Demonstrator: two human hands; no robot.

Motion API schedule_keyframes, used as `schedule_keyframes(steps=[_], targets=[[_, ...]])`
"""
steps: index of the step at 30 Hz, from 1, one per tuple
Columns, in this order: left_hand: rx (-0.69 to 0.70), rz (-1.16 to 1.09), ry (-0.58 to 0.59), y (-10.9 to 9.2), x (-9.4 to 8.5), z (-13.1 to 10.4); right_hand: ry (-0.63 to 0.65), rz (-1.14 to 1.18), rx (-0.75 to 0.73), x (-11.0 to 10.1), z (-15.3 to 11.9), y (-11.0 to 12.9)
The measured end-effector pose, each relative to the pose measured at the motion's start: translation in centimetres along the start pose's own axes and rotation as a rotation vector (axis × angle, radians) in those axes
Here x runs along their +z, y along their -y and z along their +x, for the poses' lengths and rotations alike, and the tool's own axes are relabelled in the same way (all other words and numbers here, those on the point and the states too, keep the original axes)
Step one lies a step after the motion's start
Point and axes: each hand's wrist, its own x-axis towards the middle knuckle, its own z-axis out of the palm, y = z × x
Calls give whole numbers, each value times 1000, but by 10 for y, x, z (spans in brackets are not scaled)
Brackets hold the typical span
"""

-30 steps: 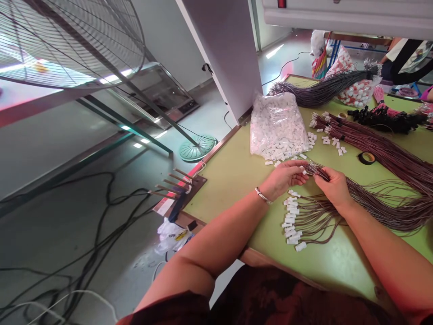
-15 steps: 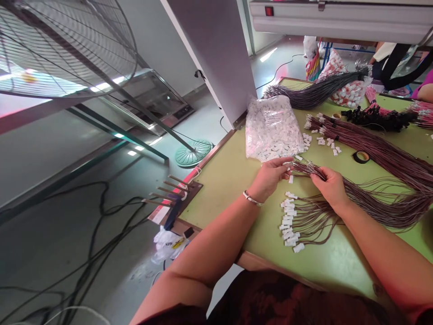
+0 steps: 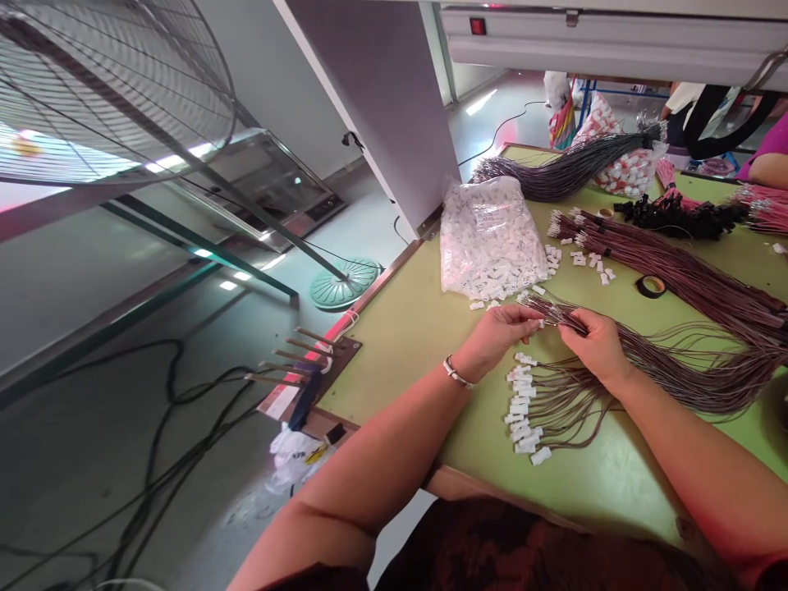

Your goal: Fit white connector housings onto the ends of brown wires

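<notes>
My right hand [image 3: 594,341] is closed around a bundle of thin brown wires [image 3: 677,373], close to their bare metal-tipped ends. Just left of it, my left hand [image 3: 508,327] pinches a small white connector [image 3: 541,324] at the wire tips; the fingers partly cover it. Below both hands, several brown wires with white connectors [image 3: 522,402] on their ends lie in a column on the green table [image 3: 394,353]. Beyond my left hand rests a clear plastic bag [image 3: 492,234] full of white connectors, some loose at its mouth.
A roll of black tape [image 3: 651,286] and more brown wire bundles [image 3: 683,275] lie at the right. Dark wires [image 3: 554,176] lie across the back. A peg rack [image 3: 332,365] sits on the left table edge. A fan [image 3: 116,90] stands left. Another person's arm [image 3: 772,168] shows far right.
My left hand has moved slightly right and down, bringing the white connector against the wire tips. My right hand keeps its hold on the bundle. The view has shifted a little.
</notes>
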Motion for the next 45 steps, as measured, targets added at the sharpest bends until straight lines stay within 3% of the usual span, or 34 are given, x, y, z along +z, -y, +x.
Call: schedule_keyframes(steps=[7,12,15,22,36,39,42,45], targets=[[34,119,-37,2,-1,1,27,-6,18,1,1,-1],[304,516,-83,1,4,-2,114,65,44,0,3,0],[401,614,-55,1,9,-3,148,112,63,1,3,-2],[297,417,-55,7,14,-3,183,134,59,-2,5,-4],[223,287,-10,16,19,2,160,27,68,5,2,-7],[213,342,-21,16,16,0,199,52,59,2,3,-9],[134,499,82,5,9,-9,217,142,101,-3,6,-11],[89,675,455,-13,1,-19,200,289,196,-5,8,-13]])
